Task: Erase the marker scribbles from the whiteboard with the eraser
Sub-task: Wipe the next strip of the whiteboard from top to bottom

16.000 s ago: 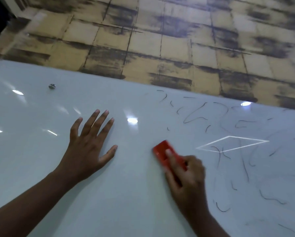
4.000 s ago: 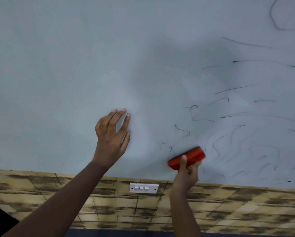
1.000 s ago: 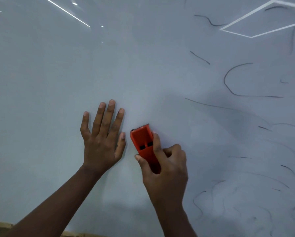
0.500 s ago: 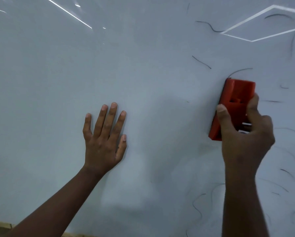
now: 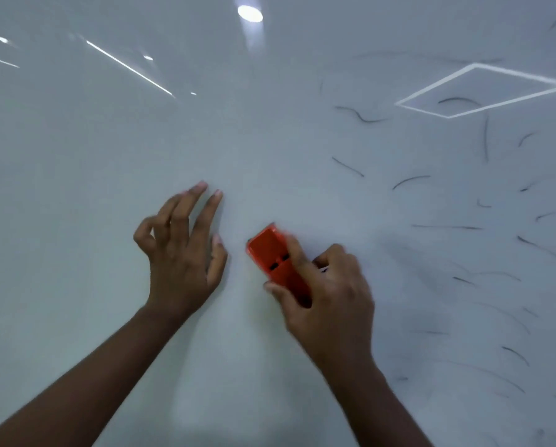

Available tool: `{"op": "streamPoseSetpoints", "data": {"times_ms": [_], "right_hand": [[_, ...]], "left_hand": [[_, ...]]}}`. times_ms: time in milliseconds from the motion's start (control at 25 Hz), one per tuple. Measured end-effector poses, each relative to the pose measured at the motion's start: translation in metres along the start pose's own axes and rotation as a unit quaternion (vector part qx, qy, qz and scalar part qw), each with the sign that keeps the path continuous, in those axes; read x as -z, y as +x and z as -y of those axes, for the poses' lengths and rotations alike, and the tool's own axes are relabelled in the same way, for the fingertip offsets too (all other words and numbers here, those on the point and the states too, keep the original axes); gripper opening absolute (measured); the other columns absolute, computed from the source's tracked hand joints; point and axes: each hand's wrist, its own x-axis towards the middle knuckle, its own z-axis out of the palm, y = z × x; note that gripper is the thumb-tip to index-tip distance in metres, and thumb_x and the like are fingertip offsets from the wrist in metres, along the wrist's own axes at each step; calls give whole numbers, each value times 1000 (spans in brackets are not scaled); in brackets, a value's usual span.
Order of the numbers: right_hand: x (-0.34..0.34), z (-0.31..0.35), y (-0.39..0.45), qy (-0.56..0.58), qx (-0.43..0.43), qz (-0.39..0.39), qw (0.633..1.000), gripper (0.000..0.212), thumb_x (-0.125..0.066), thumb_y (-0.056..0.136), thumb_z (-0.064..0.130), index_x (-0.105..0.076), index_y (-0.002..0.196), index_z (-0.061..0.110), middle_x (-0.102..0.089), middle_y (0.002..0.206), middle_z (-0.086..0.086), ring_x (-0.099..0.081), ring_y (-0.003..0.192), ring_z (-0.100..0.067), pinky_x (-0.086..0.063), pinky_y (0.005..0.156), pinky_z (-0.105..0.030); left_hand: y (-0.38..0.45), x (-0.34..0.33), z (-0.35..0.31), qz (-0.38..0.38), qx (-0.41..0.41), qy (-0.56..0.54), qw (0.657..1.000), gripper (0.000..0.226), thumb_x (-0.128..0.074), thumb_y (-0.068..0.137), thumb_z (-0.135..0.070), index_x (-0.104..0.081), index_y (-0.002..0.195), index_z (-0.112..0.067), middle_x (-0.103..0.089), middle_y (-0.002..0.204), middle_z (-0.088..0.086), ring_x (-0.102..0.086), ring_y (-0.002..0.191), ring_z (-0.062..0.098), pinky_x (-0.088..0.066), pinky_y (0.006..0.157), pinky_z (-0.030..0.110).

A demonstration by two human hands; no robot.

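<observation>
Head view is showing the right hand (image 5: 326, 291) gripping the eraser (image 5: 276, 264), long axis slanting up-left on the whiteboard (image 5: 77, 188); scribbles (image 5: 463, 227) are lying rightward, left hand (image 5: 181, 250) relaxed, holding nothing

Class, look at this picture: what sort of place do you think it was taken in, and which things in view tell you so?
Probably an indoor room such as a classroom or office. A large glossy whiteboard fills the view, scattered with marker scribbles, and ceiling light reflections shine on it. The right hand grips a red eraser.
</observation>
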Motion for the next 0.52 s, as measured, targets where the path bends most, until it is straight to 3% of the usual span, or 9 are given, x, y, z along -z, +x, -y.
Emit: {"op": "streamPoseSetpoints", "data": {"times_ms": [160,280,400,520], "right_hand": [[46,-58,66,19,-141,-132,981,73,-67,80,66,-54,147,41,-45,90,-2,-56,78,-26,-46,67,-34],[76,-88,95,75,-217,-168,959,77,-73,84,67,-49,152,38,-47,100,-5,-59,81,-22,-51,80,-35],[73,-82,100,68,-210,-178,959,77,-72,84,64,-51,152,34,-44,98,-5,-57,80,-26,-53,80,-39],[46,-48,91,47,-108,-154,981,72,-66,83,57,-56,149,30,-40,90,-1,-51,76,-25,-48,69,-35]], "left_hand": [[88,3,20,-1,-21,5,1000,63,-46,104,-31,-37,163,-12,-29,173,11,-23,161,29,-23,118,57],[128,2,24,-1,-35,10,999,66,-41,105,-34,-31,166,-12,-21,176,11,-15,164,28,-19,123,59],[134,-3,19,2,-41,19,999,66,-38,106,-31,-24,168,-11,-16,177,11,-13,164,26,-16,126,61],[131,-6,18,0,-45,17,999,66,-37,107,-30,-23,168,-11,-15,177,10,-15,164,25,-15,127,61]]}}
